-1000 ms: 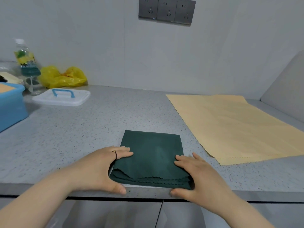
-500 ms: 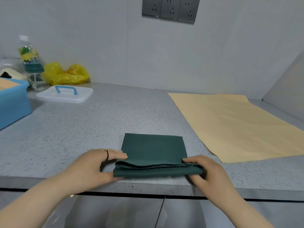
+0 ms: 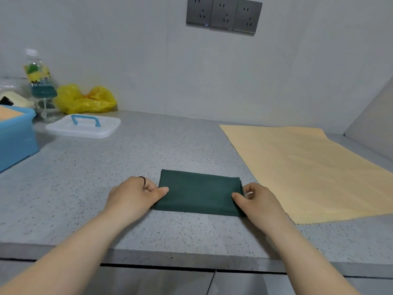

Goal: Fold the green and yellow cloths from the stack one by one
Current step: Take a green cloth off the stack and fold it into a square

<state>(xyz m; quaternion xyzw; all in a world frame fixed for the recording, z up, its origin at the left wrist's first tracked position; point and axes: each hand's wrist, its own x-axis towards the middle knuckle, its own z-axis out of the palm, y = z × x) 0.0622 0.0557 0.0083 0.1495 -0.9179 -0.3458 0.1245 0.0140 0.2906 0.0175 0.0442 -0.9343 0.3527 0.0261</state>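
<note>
Sitting folded btwn L hand (image 3: 134, 196) and R hand (image 3: 259, 201), green cloth (image 3: 200, 194), each end prob pinched, thumbs on top.

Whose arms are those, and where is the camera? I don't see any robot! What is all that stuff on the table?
There is no robot here. The arms belong to a person, and the camera sits on that person's head, looking forward and down, so you see what they see. The left hand and the right hand each pinch one end of a folded green cloth lying on the grey counter. To the right lie flat yellow cloths, not folded yet. On the left are a blue bin, a white lid with a blue handle, a bottle and a yellow bag. Sockets are on the wall.
</note>
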